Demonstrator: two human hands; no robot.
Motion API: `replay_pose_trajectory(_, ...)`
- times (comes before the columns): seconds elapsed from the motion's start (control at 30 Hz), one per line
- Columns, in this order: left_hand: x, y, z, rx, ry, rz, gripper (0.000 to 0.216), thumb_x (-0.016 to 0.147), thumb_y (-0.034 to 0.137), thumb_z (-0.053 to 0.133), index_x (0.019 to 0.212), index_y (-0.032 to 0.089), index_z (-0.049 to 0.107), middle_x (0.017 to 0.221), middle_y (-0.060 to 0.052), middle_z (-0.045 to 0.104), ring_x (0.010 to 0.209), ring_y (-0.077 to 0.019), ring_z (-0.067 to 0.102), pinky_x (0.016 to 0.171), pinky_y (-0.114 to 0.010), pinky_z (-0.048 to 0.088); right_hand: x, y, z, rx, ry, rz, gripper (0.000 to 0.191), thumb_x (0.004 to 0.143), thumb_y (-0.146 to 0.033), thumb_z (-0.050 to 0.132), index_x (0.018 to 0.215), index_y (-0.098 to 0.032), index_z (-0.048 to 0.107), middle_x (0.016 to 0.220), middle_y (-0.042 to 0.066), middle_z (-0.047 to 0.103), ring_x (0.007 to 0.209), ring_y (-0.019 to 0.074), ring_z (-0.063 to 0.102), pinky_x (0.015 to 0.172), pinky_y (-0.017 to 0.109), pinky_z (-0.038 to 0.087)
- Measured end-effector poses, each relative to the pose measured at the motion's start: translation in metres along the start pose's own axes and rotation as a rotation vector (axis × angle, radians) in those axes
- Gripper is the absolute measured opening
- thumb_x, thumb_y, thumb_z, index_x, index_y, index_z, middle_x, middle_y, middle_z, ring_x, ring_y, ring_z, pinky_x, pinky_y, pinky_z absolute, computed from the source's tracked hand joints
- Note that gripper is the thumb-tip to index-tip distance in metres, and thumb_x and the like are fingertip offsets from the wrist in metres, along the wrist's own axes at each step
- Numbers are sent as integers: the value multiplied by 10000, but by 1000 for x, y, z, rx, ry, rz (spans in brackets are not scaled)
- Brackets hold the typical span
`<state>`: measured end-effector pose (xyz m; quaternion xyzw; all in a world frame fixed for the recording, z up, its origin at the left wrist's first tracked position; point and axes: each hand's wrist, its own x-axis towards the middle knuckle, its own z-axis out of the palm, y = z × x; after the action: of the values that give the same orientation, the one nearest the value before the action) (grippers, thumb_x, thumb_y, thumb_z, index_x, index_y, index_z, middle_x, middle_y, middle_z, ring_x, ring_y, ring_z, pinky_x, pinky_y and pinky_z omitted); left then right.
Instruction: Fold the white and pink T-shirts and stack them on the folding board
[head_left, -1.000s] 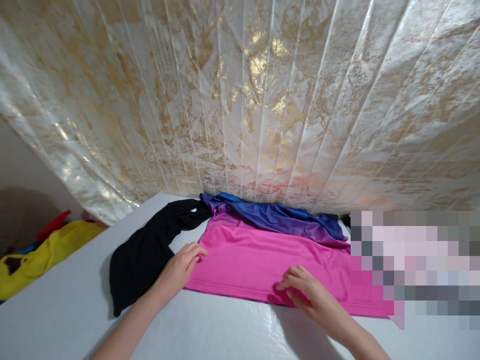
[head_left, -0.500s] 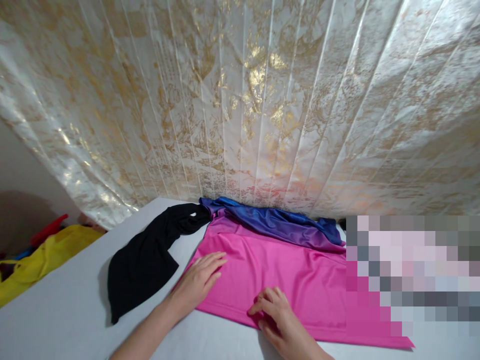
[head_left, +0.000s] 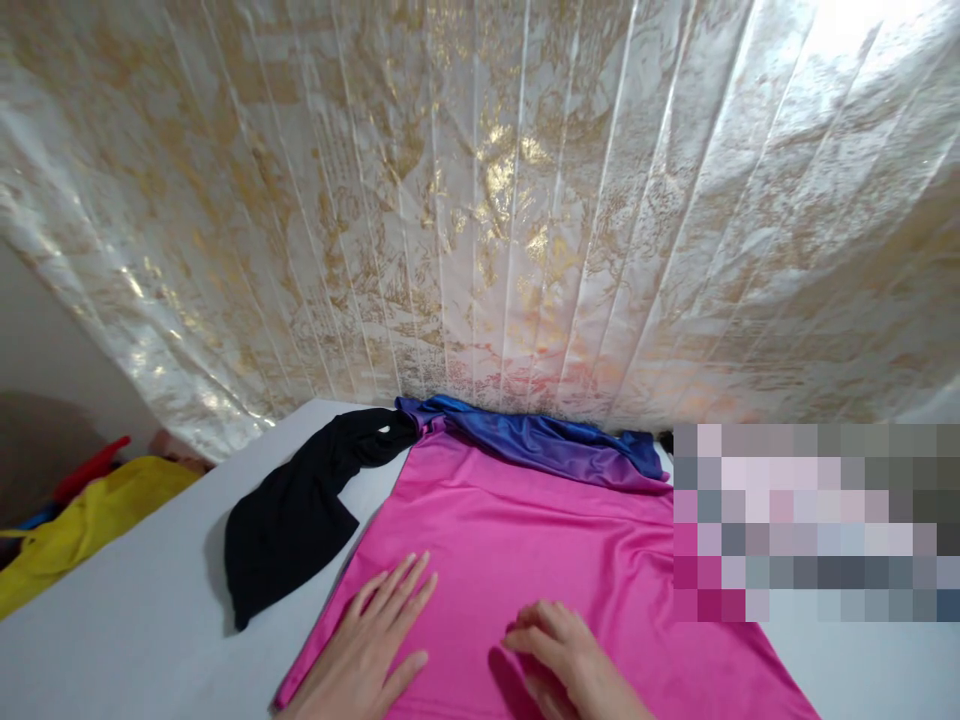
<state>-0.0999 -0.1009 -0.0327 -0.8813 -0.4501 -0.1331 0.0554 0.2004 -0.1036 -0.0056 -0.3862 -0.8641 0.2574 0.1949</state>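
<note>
A shiny pink garment [head_left: 480, 540] lies spread over the white table. At its far end the fabric turns purple and blue [head_left: 555, 445] and bunches in folds. My left hand [head_left: 375, 630] rests flat on the garment's left part, fingers spread. To the right, my right hand [head_left: 562, 650] hovers low over the cloth, its fingers loosely bent and nothing seen in them; a shadow falls beside it. A black cloth piece [head_left: 292, 530], shaped like a sleeve, lies to the left and meets the garment's far left corner. The garment's near edge runs out of view.
Yellow cloth [head_left: 112, 525] and a red item [head_left: 90, 468] lie beyond the left edge of the white table [head_left: 127, 640]. Behind the table hangs a shiny white and gold curtain [head_left: 420, 220]. A blurred block hides the right side.
The garment's near part has come toward me and out of the frame. My left hand has moved nearer with its fingers spread wider. My right hand has shifted slightly.
</note>
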Motion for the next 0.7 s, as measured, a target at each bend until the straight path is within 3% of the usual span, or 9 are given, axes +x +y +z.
replay_pose_trajectory(0.13, -19, 0, 0, 39, 50, -24, 688, 975, 480, 433, 1539, 298, 85, 1555, -18, 302, 1360, -255, 404, 1063, -328, 371, -11, 34, -20, -290, 53, 171, 503, 924, -456, 509, 1402, -301, 480, 1505, 103, 417, 1385, 304, 363, 1085, 521, 339)
replay_pose_trajectory(0.27, -22, -4, -8, 25, 6, -86, 720, 956, 530, 453, 1535, 304, 90, 1551, -31, 308, 1370, -277, 388, 1062, -380, 374, -40, 93, -34, -518, 203, 420, 621, 913, -544, 455, 1461, -255, 408, 1550, 106, 322, 1425, 332, 283, 1111, 590, 275)
replay_pose_trajectory(0.37, -11, -1, -18, -23, -62, -118, 699, 951, 545, 459, 1529, 302, 150, 1548, -49, 311, 1388, -296, 358, 1067, -423, 370, -55, 105, -43, -575, 221, 524, 603, 890, -519, 497, 1434, -262, 457, 1533, 106, 347, 1416, 356, 288, 1118, 605, 262)
replay_pose_trajectory(0.43, 4, 9, -24, -77, -102, -109, 677, 958, 524, 462, 1527, 288, 181, 1550, -65, 298, 1400, -301, 334, 1090, -446, 343, -54, 89, -41, -538, 173, 481, 593, 901, -512, 488, 1445, -281, 439, 1543, 95, 328, 1421, 350, 277, 1124, 604, 256)
replay_pose_trajectory(0.57, 39, 40, -27, -214, -176, 40, 648, 970, 432, 487, 1526, 295, 185, 1566, -62, 261, 1422, -272, 293, 1144, -459, 262, -26, 49, -25, -395, -8, 212, 590, 966, -510, 396, 1511, -323, 267, 1588, 44, 222, 1453, 249, 221, 1152, 505, 259)
replay_pose_trajectory(0.63, 49, 51, -22, -250, -218, 104, 654, 963, 424, 505, 1524, 295, 194, 1569, -59, 256, 1430, -257, 278, 1151, -455, 252, -11, 53, -26, -393, -37, 159, 592, 963, -519, 405, 1508, -333, 269, 1589, 28, 224, 1456, 225, 213, 1163, 471, 242)
replay_pose_trajectory(0.7, 51, 54, -16, -262, -234, 122, 654, 964, 436, 502, 1523, 288, 198, 1571, -60, 257, 1433, -249, 270, 1151, -452, 256, -4, 77, -40, -468, 35, 273, 583, 954, -499, 426, 1492, -295, 331, 1578, 50, 259, 1452, 239, 225, 1164, 471, 228)
